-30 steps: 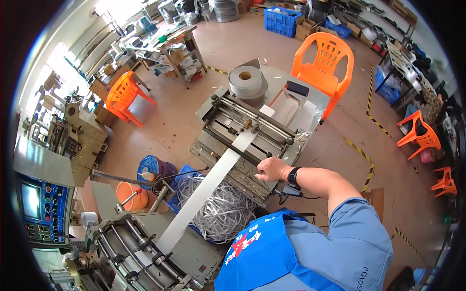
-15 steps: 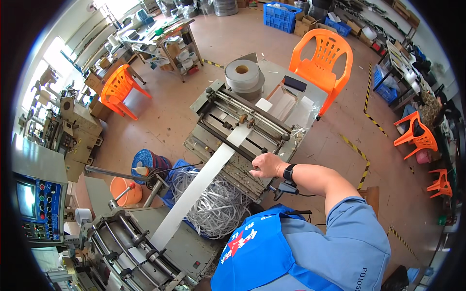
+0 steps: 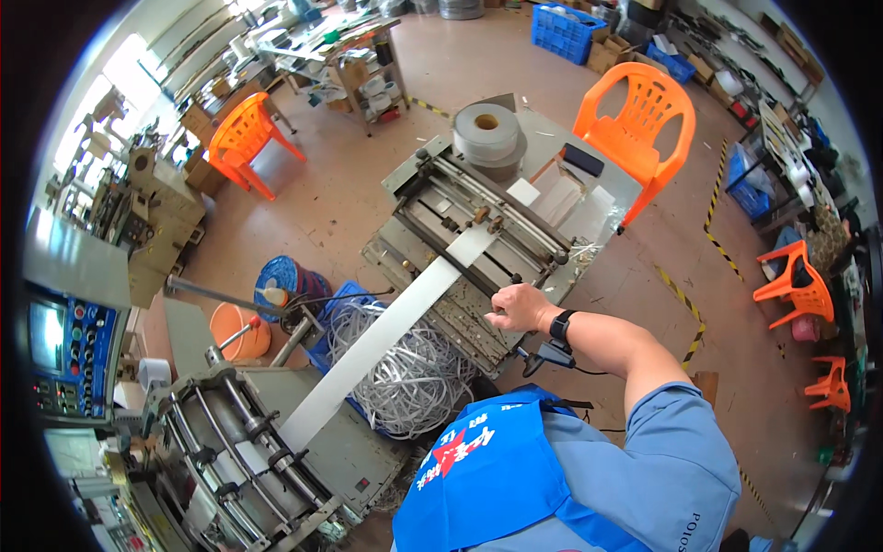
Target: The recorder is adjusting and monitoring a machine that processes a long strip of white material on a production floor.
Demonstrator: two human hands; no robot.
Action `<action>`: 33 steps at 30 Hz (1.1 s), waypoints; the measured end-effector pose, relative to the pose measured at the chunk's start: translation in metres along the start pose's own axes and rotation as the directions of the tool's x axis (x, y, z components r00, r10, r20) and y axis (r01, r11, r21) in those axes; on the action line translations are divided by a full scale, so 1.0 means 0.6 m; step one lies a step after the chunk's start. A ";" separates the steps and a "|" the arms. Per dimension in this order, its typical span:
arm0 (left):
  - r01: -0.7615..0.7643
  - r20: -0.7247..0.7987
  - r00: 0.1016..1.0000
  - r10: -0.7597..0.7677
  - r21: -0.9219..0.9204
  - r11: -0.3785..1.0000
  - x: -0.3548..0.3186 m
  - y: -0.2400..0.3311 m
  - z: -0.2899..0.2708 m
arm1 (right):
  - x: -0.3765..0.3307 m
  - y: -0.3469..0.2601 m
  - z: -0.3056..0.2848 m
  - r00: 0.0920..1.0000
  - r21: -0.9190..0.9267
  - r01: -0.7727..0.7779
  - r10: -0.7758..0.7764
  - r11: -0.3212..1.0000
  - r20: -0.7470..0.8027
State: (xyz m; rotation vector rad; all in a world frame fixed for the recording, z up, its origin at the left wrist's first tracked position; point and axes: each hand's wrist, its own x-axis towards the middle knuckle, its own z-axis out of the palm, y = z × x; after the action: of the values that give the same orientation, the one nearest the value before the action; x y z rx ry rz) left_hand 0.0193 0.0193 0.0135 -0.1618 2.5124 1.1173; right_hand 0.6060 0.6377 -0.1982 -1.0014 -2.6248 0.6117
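My right hand (image 3: 521,307), with a dark watch on its wrist, is at the near right edge of a metal feeding machine (image 3: 440,287). Its fingers are curled closed beside a small black knob (image 3: 516,279); whether anything is inside them is hidden. My left hand is out of view. A long pale strip (image 3: 379,335) runs from under the machine's bars, slanting down left to a second machine with rollers (image 3: 248,451). Behind the bars stands a thick roll of grey-white tape (image 3: 486,138).
Under the strip, tangled silvery waste ribbon (image 3: 409,382) fills a blue crate. An orange bucket (image 3: 241,329) and a blue-topped drum (image 3: 285,276) stand left of it. Orange chairs (image 3: 639,124) stand around. A control panel (image 3: 69,350) is at far left.
The view has shifted slightly, so the machines and chairs sit further right. My right hand stays closed at the same edge of the feeding machine.
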 end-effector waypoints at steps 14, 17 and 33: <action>-0.173 -0.131 0.975 0.178 0.052 0.984 0.005 -0.005 -0.015 | 0.013 -0.023 0.002 0.998 -0.010 0.056 -0.056 0.998 -0.037; -0.156 -0.110 0.981 0.159 0.034 0.987 0.009 -0.009 -0.015 | 0.012 -0.025 0.002 1.000 -0.012 0.005 -0.005 1.000 0.007; -0.123 -0.126 0.984 0.128 0.051 0.991 0.017 -0.017 -0.025 | 0.013 -0.032 0.000 0.999 -0.025 -0.032 0.033 0.999 0.011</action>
State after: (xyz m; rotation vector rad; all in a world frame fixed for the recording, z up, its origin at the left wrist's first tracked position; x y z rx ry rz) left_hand 0.0084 0.0018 0.0116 -0.0662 2.6919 1.1330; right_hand 0.5893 0.6300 -0.1886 -1.0530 -2.6375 0.5951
